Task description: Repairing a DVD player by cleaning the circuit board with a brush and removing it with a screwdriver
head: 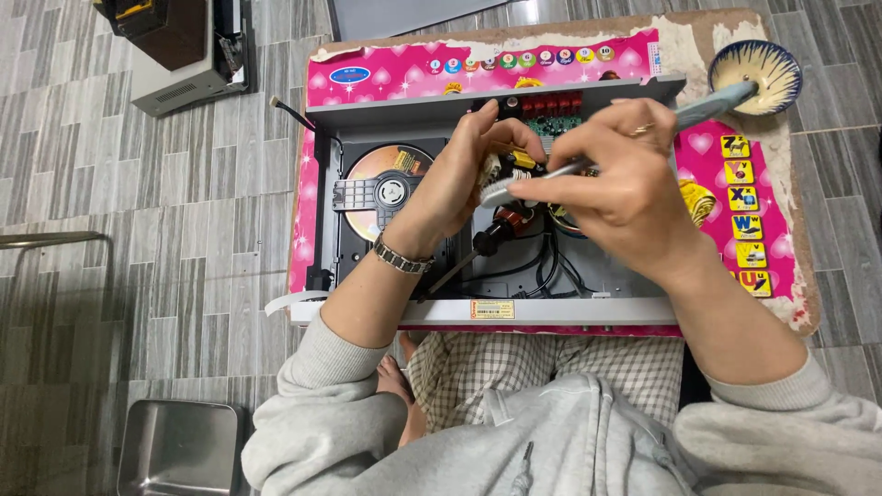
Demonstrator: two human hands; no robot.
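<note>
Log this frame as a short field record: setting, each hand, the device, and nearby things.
setting: person seated on a grey tiled floor, working at a low pink table
device: opened disc player, cover off, a disc and wiring exposed
left hand: reaches into the player, touching a small part; wristwatch on the wrist
right hand: holds a toothbrush, bristles at the left fingertips
also inside: screwdriver lying in the chassis
nearby: patterned bowl at the table corner; metal tray on the floor

A blue-rimmed ceramic bowl sits just beyond the right hand, on a pink child's table — worn at the edges. Well left of the left hand: a grey metal box and a steel tray on grey floor tiles.
</note>
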